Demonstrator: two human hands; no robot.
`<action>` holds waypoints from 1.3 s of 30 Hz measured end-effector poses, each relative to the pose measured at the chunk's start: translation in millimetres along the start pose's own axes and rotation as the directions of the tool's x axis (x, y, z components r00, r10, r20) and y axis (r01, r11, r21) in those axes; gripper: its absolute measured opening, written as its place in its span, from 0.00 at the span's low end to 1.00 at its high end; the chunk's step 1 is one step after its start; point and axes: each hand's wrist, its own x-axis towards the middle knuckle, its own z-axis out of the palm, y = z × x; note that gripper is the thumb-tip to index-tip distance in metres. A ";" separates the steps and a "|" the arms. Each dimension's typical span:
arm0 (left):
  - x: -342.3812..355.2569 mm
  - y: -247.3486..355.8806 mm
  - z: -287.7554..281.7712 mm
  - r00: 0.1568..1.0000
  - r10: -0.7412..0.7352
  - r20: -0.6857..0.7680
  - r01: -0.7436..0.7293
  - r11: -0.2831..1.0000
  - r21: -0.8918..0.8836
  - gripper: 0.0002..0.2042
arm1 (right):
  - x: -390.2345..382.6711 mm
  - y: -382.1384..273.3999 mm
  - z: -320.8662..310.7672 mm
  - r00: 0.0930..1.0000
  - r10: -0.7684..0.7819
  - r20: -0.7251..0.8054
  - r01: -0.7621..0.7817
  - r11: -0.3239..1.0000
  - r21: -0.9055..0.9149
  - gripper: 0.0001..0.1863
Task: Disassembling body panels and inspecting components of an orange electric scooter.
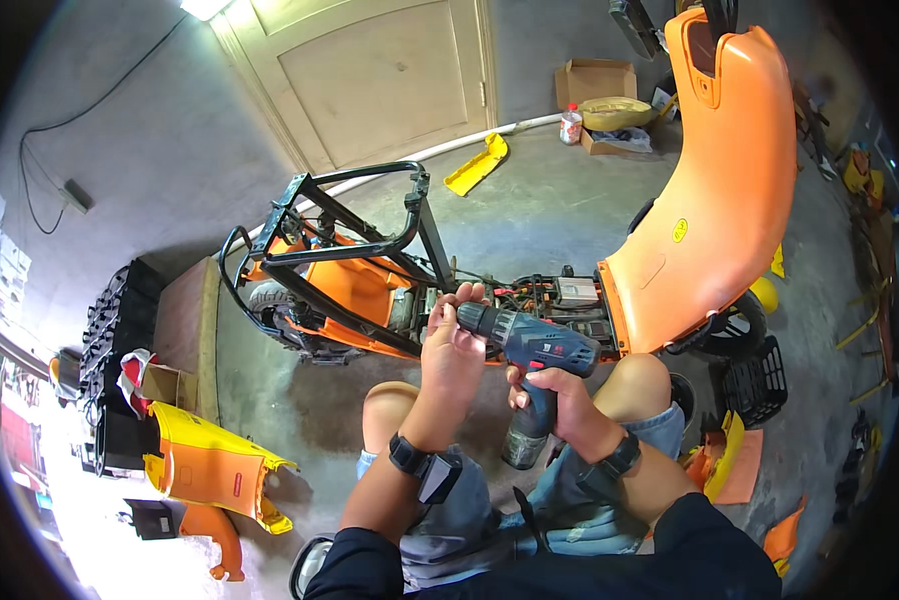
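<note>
A dark blue cordless drill is in my right hand, whose fingers wrap round its handle below the body. Its black chuck points left, toward my left hand. The fingers of that hand are closed in a pinch at the front of the chuck; what lies between them is too small to make out. Just beyond both hands stands a partly stripped electric scooter with a black tubular frame. Wiring and a silver box show in its open floor section, and a large orange front panel rises at the right.
Yellow-and-orange body panels lie at the lower left, near a black crate-like stack. A yellow strip rests on the floor beyond the frame. An open cardboard box stands by the wall. At the right is a black plastic basket.
</note>
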 end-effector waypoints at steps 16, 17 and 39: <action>-1.4 2.8 0.1 1.000 -0.017 -0.013 0.017 0.999 -0.029 0.07 | 0.2 0.2 2.5 1.000 -0.017 -0.002 0.016 0.999 -0.028 0.23; -1.5 2.9 0.4 1.000 -0.014 -0.001 0.014 1.000 -0.027 0.07 | 0.3 0.3 2.6 1.000 -0.020 0.002 0.020 1.000 -0.024 0.23; -1.5 -0.5 -1.6 1.000 0.008 -0.022 -0.008 1.000 -0.030 0.10 | -0.1 1.1 3.2 0.999 -0.033 0.011 0.033 0.999 0.001 0.22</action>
